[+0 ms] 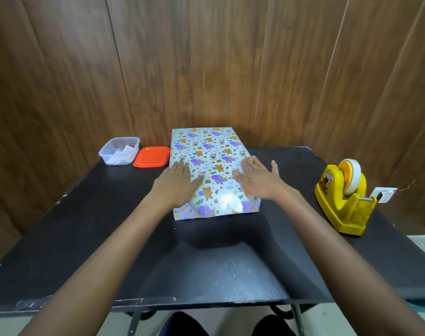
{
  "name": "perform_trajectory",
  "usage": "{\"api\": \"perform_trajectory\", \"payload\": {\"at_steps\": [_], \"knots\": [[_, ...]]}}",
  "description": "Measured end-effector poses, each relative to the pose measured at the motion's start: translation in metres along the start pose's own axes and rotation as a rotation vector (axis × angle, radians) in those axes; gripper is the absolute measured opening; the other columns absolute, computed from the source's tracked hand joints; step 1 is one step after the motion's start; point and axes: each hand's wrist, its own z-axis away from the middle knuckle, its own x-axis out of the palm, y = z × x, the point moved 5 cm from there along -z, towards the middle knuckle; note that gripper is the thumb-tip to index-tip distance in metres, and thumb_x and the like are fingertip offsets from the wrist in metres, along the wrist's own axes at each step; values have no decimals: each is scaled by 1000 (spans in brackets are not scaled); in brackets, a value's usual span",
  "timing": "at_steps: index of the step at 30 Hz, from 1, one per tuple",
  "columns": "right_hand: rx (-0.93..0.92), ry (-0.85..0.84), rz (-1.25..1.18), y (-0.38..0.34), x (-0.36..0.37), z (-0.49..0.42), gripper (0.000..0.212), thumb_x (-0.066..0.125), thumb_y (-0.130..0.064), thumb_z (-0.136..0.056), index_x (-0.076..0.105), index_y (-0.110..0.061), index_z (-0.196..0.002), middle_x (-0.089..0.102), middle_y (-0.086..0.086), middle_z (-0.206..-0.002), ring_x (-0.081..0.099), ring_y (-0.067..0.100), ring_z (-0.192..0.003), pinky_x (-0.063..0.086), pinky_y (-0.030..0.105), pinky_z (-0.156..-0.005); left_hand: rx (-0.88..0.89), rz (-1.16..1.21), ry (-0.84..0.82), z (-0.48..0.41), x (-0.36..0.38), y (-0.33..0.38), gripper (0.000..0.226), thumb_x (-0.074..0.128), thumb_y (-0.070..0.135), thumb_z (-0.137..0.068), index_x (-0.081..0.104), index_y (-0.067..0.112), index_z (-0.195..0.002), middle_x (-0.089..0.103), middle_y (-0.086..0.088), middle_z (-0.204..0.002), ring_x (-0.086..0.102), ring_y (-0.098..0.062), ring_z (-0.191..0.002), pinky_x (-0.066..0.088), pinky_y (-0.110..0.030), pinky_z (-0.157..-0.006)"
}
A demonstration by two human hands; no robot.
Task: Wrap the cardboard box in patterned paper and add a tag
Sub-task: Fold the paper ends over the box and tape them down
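Black table, wood-panel wall | wrapped box at your 12 o'clock, mid-table | left hand, right hand flat on its top, fingers straight, gripping nothing | likely light, stiff, glossy paper slippery: take it by the long sides | tub at 10 o'clock

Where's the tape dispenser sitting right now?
In the head view, the yellow tape dispenser stands at the right of the black table, apart from the wrapped box and out past the right hand.
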Motion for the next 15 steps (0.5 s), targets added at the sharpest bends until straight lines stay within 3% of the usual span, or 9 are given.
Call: {"api": "perform_trajectory", "payload": {"at_steps": [3,5,8,12,15], "knots": [[33,178,-78,1,8,14,54,13,-44,-101,25,-20,-148,8,-5,-159,-6,14,-147,-6,55,-113,103,-21,348,22,7,3,65,18,39,-98,49,-8,-129,50,-25,-134,49,-35,-125,37,-43,-105],[109,334,-159,2,15,21,47,18,-37,-103,33,-24,-145,11,-4,-159,-3,13,-147,-1,52,-115,100,-8,542,31,13,-2,56,27,30,-93,64,-8,-111,66,-22,-111,63,-38,-105,49,-48,-90],[223,555,-321,-1,25,31,41,29,-31,-102,45,-23,-139,14,1,-158,1,15,-147,6,44,-116,40,48,647,38,20,4,47,33,26,-93,65,-4,-110,67,-17,-112,60,-38,-110,48,-50,-93],[312,895,-888,-4,36,43,25,51,-14,-95,68,-9,-113,31,7,-151,22,21,-138,31,23,-104,-18,129,714,38,28,7,45,32,27,-96,63,0,-114,65,-12,-118,52,-35,-121,37,-48,-103],[390,1052,-997,-3,37,50,14,65,-8,-85,66,-2,-98,44,9,-129,36,23,-120,40,31,-97,12,100,754,36,31,3,53,22,33,-102,62,1,-116,64,-12,-120,51,-34,-123,35,-47,-105]]}}
